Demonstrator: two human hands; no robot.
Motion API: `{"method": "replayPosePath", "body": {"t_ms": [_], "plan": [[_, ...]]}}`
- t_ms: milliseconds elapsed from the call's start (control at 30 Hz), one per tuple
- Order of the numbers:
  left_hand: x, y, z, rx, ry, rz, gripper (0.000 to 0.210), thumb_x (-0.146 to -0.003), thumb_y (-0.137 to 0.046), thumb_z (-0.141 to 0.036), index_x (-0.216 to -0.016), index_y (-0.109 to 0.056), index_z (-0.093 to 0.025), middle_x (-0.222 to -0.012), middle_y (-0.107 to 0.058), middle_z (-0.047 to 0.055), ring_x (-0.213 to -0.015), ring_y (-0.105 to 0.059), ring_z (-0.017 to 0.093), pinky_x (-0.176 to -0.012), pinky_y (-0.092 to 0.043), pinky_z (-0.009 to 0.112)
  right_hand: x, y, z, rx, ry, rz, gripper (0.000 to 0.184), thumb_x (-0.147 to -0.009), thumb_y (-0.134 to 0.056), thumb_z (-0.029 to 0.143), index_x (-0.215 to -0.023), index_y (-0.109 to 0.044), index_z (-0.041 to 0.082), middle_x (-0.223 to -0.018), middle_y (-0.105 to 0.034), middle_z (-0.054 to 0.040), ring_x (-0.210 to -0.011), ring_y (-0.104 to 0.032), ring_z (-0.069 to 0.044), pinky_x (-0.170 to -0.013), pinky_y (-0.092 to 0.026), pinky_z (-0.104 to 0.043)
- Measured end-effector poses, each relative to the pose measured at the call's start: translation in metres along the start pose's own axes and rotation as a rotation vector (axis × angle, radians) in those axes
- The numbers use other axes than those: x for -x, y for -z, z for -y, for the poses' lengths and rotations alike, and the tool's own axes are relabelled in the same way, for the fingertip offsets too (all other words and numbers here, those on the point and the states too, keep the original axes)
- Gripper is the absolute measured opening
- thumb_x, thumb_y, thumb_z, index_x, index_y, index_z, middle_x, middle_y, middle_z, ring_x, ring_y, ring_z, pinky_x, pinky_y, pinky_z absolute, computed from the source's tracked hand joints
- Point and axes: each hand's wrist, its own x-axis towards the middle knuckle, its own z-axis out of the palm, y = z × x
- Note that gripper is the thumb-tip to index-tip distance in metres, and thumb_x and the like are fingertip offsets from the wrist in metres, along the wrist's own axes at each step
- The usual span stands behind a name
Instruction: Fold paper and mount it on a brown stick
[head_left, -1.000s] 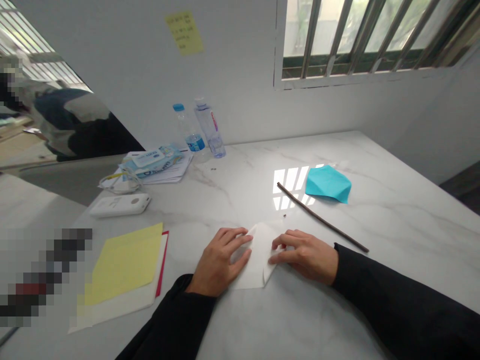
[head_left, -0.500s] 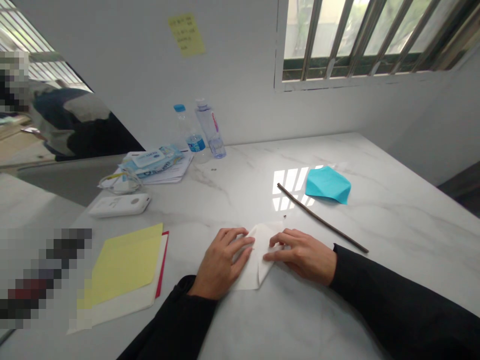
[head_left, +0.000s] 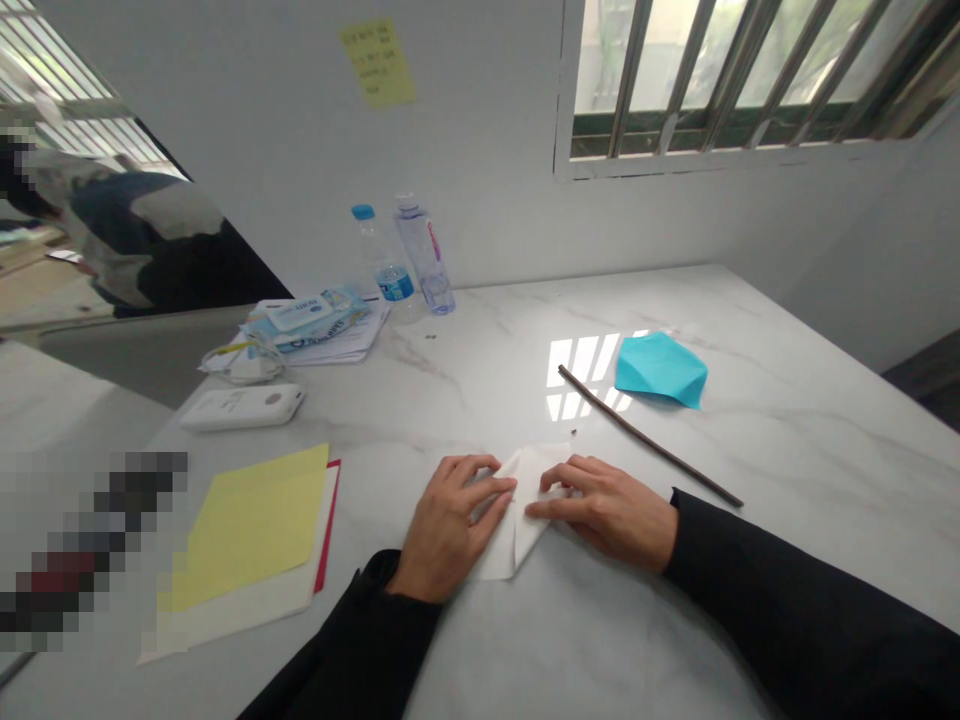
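Observation:
A folded sheet of white paper [head_left: 501,560] lies on the marble-patterned table in front of me. Its two sides are folded inward and meet along a line down the middle, with a point at the far end. My left hand [head_left: 457,515] pinches and presses the left side, its thumb and forefinger close to the centre line. On the right flap rest the bent fingers of my right hand [head_left: 600,508], closed on the paper. Parts of the sheet under both palms are hidden.
A dark stick [head_left: 649,437] and a folded turquoise paper [head_left: 661,370] lie to the right. Yellow paper [head_left: 251,525] rests on other sheets at left. Behind are a white power bank [head_left: 244,408], wipes pack [head_left: 315,315] and two bottles [head_left: 426,255]. A person [head_left: 127,230] shows beyond the partition.
My left forefinger and thumb have slid slightly right, toward the centre line. The right hand keeps nearly the same place on the paper. The view has shifted a little.

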Motion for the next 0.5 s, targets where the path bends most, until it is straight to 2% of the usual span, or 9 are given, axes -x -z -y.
{"method": "replayPosePath", "body": {"t_ms": [200,333,400,500], "plan": [[-0.005,-0.004,-0.005,0.028,0.100,-0.049,0.009,-0.089,-0.074,-0.024,-0.095,-0.079,-0.030,-0.110,-0.070,0.002,-0.105,-0.058,0.025,-0.095,-0.050,0.044,0.000,-0.001,0.001,-0.006,-0.006,0.011,0.037,-0.100,-0.053,0.013,-0.129,-0.069,0.031,-0.118,-0.067,-0.0081,-0.099,-0.060,-0.021,-0.090,-0.053,-0.040],[-0.007,-0.004,-0.008,0.043,0.140,-0.041,0.010,-0.086,-0.077,-0.024,-0.093,-0.079,-0.030,-0.110,-0.069,0.001,-0.104,-0.059,0.025,-0.094,-0.049,0.043,0.000,0.001,0.001,-0.002,-0.012,0.010,0.037,-0.100,-0.054,0.014,-0.130,-0.068,0.032,-0.119,-0.067,-0.0078,-0.100,-0.061,-0.021,-0.091,-0.054,-0.040],[-0.008,-0.004,-0.008,0.050,0.149,-0.038,0.010,-0.086,-0.076,-0.024,-0.094,-0.079,-0.030,-0.110,-0.069,0.001,-0.103,-0.059,0.025,-0.094,-0.048,0.044,0.001,0.006,0.001,-0.014,-0.036,-0.036,0.036,-0.100,-0.058,0.020,-0.134,-0.066,0.031,-0.120,-0.068,-0.0083,-0.104,-0.062,-0.022,-0.092,-0.054,-0.040],[-0.009,-0.004,-0.009,0.058,0.163,-0.031,0.010,-0.086,-0.075,-0.024,-0.094,-0.078,-0.030,-0.109,-0.069,0.001,-0.103,-0.060,0.025,-0.095,-0.047,0.044,0.003,0.015,-0.002,0.005,-0.173,-0.203,0.040,-0.100,-0.061,0.031,-0.139,-0.061,0.026,-0.119,-0.070,-0.0104,-0.107,-0.063,-0.025,-0.094,-0.055,-0.043]]}}
